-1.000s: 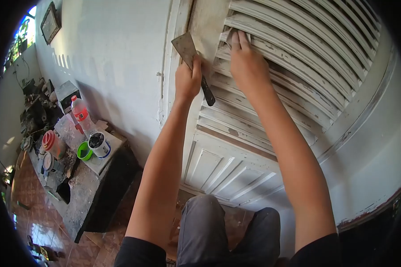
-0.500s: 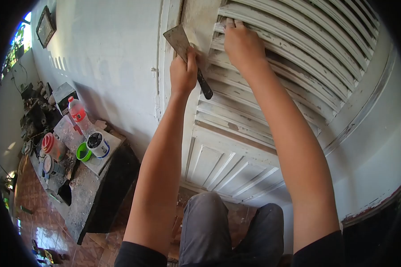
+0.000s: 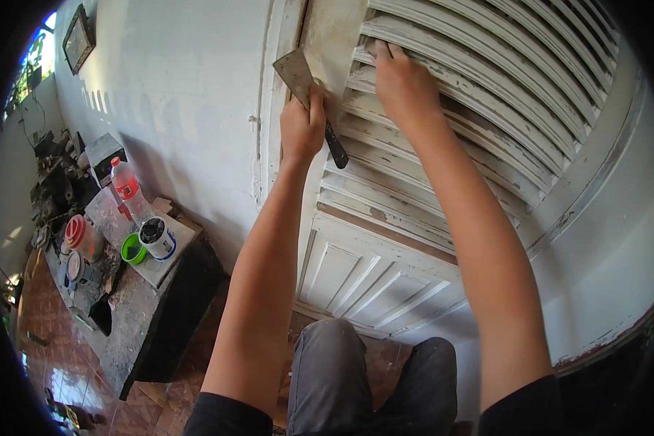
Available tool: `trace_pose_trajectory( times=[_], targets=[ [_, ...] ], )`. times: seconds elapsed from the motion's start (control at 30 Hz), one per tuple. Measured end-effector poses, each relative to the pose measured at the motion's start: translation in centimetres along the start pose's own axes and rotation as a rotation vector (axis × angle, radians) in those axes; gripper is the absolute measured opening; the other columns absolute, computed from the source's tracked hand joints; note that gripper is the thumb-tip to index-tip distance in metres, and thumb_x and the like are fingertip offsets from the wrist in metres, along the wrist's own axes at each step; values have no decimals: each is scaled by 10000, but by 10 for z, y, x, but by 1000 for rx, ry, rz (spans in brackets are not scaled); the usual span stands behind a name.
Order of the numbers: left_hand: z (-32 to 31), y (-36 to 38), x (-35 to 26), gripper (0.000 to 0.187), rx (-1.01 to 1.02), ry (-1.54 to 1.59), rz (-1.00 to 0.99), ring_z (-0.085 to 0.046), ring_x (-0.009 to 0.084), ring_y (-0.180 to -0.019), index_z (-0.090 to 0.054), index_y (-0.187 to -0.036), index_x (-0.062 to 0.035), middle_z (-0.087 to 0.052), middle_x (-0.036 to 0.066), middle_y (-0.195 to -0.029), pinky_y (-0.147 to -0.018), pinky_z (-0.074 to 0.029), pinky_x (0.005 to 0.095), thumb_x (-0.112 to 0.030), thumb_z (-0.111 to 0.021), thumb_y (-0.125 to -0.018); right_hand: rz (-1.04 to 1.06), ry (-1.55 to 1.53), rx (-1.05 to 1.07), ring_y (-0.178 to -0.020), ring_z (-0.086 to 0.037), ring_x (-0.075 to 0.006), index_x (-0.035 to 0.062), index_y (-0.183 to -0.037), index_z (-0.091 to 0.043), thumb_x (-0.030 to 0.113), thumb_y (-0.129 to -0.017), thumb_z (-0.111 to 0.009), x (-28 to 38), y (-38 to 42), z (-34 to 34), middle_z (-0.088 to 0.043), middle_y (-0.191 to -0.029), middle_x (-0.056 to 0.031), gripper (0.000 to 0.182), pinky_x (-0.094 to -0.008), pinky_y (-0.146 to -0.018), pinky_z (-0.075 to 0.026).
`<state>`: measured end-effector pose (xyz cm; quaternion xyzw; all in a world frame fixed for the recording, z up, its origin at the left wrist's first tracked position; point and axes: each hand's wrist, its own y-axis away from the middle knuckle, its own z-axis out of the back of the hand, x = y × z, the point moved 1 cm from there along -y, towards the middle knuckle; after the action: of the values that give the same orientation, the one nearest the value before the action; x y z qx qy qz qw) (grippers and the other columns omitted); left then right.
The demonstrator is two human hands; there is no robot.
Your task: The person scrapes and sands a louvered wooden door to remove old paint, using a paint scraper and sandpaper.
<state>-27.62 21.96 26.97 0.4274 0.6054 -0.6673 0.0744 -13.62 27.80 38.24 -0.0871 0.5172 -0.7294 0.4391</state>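
In my left hand (image 3: 303,129) is a putty knife (image 3: 296,75), closed in the fingers with its worn, flat metal blade pointing up and left. The dark handle (image 3: 336,149) sticks out below the hand, beside the edge of a louvred door. My right hand (image 3: 407,83) is closed at the left end of the white slats (image 3: 479,83), fingers bent into a gap under one slat. Its fingertips are partly hidden there, and I cannot make out what they hold. Paint on the slats is chipped and patchy, with bare brownish spots.
Left of me stands a dusty table (image 3: 134,349) with a plastic bottle (image 3: 127,187), a green cup (image 3: 133,248), a white tub (image 3: 157,238) and a red-lidded container (image 3: 82,236). A framed picture (image 3: 78,39) hangs on the white wall (image 3: 189,87). Tiled floor (image 3: 73,363) lies below.
The view has shifted slightly, so the door sits a little lower. My right hand's fingertips are tucked further under the slat. The putty knife stays in my left hand.
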Motion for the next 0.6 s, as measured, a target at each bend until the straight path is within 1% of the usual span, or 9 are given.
trace_pose_trajectory(
  times=[0.07,0.2,0.27,0.3,0.33,0.4,0.47,0.53,0.6],
  targets=[
    [1,-1,-2,467,1,4,-8,-649,391,-710,-654,-823,-7,-643,203,-716,-655,-476,453,-357,-440,-1046,-194,-5,199,-953,-699,-413,21,-1402,-517,207,-1024,-478,11,-9,3,-582,-1389,-166,423,-479,-838,-578],
    [5,0,-4,473,-10,4,-32,-647,398,-718,-654,-824,-3,-637,206,-712,-655,-473,456,-364,-444,-1044,-46,-25,62,-901,-731,-390,-1,-1340,-539,117,-944,-504,19,18,10,-582,-1374,-211,414,-481,-769,-610],
    [1,-1,3,470,-53,-64,-64,-595,184,-651,-669,-855,19,-621,99,-681,-626,-456,349,-360,-476,-1055,-13,-14,37,-900,-731,-386,5,-1333,-545,118,-954,-492,13,4,15,-581,-1377,-205,399,-487,-762,-610],
    [-2,-1,7,473,-67,-10,-68,-593,182,-645,-672,-858,21,-617,97,-674,-620,-453,349,-362,-476,-1055,-66,-10,140,-955,-711,-400,24,-1371,-526,162,-992,-475,9,-6,13,-554,-1423,-174,407,-480,-816,-595],
    [-3,0,4,460,-69,5,-79,-620,399,-698,-641,-824,11,-638,195,-725,-658,-469,452,-348,-457,-1045,-119,-8,241,-1011,-692,-414,42,-1410,-508,206,-1029,-458,9,-11,11,-526,-1470,-144,417,-473,-871,-580],
    [2,0,-1,467,-8,-9,-23,-620,394,-695,-647,-830,14,-635,198,-722,-657,-469,450,-355,-459,-1046,-171,-25,246,-1021,-690,-410,49,-1403,-516,204,-1027,-462,9,0,8,-542,-1455,-143,410,-472,-873,-579],
    [-1,1,2,470,-14,-3,-30,-621,389,-693,-647,-828,14,-634,197,-721,-655,-468,448,-358,-458,-1046,-48,-40,26,-1019,-691,-403,33,-1338,-550,175,-1018,-470,1,20,17,-606,-1362,-169,359,-479,-867,-576],
    [1,1,0,478,-42,-27,-31,-623,375,-687,-644,-824,14,-635,195,-724,-650,-465,445,-365,-457,-1047,-4,-48,23,-991,-692,-403,25,-1285,-569,160,-1014,-480,-1,11,24,-635,-1288,-183,315,-489,-848,-573],
    [1,2,-2,476,-31,-2,3,-627,386,-701,-644,-823,12,-639,199,-733,-657,-467,451,-362,-455,-1048,-103,-60,221,-968,-691,-402,33,-1275,-575,167,-1018,-490,-5,-4,19,-622,-1286,-180,302,-496,-838,-570]
  ],
)
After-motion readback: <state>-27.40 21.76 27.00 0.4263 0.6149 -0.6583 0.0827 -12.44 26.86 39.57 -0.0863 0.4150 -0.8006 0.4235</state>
